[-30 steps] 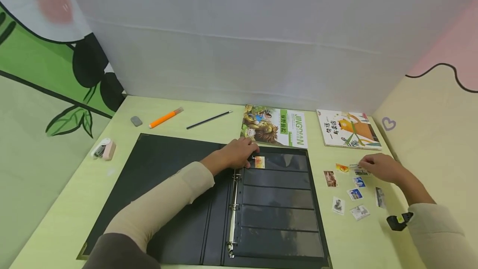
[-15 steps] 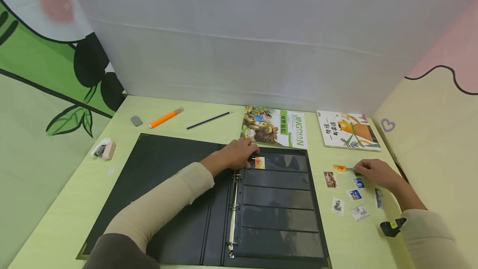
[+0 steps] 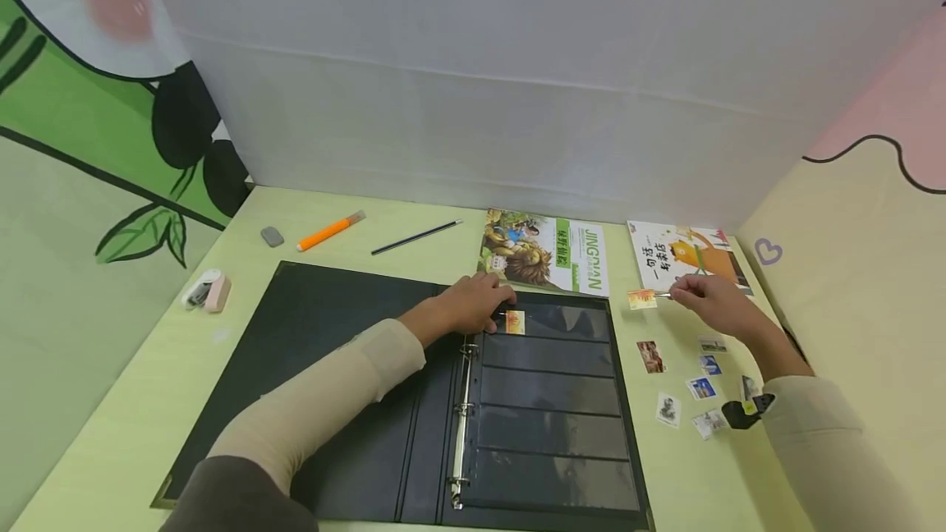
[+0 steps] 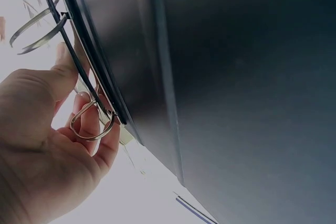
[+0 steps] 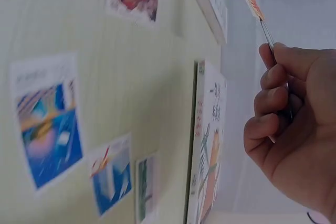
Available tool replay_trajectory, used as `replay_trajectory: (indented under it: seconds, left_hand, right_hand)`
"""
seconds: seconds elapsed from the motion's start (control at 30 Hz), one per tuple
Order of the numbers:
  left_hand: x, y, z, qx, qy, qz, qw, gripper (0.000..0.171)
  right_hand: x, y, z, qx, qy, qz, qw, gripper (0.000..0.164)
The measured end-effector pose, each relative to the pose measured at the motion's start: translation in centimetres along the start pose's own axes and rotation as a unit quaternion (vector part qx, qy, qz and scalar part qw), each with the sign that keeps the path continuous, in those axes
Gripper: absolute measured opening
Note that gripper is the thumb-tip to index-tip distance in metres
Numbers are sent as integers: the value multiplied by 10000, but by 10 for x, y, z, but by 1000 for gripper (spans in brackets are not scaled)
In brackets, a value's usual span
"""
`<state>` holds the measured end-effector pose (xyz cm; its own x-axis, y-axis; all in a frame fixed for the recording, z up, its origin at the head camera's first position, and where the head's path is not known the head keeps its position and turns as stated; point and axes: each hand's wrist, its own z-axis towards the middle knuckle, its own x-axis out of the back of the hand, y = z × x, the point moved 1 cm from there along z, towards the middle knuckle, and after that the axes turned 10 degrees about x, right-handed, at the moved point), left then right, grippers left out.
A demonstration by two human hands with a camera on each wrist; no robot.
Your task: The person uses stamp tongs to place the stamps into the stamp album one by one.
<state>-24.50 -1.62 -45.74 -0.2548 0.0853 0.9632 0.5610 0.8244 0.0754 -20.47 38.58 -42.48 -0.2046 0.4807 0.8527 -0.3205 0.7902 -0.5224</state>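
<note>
I see the right grip (image 3: 715, 306) pinching silver metal tweezers (image 5: 270, 40), which hold an orange-yellow rectangular paper stamp (image 3: 642, 300) ahead of it. Slackened pressure could drop the stamp. Left grip (image 3: 471, 303): hold unclear.

On the lion-covered book (image 3: 543, 251) I could read JINGDIAN, printed in green letters. The bear-covered book (image 3: 665, 257) carried Chinese characters, 一句话 among them; print on the loose stamps (image 3: 701, 388) was too blurred for me.

From here, the tweezers (image 5: 270, 40) look shiny metal, the stamp (image 3: 641, 300) paper, the pockets (image 3: 550, 395) glossy plastic, the binder (image 3: 318, 318) smooth.
</note>
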Motion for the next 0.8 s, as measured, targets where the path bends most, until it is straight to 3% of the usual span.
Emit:
replay_trajectory:
  seconds: [0.33,0.57,0.8]
  left_hand:
    - [1,2,-3,34,50,70,10000,52]
    - [0,4,-3,-5,10,42,10000,53]
    - [1,2,-2,67,9,31,10000,53]
  right_hand:
    - [-26,-32,62,633,-78,-151,9978,29]
    - [-53,-41,82,906,-331,-39,9953,21]
    - [-70,-56,96,1492,-567,-496,9859,14]
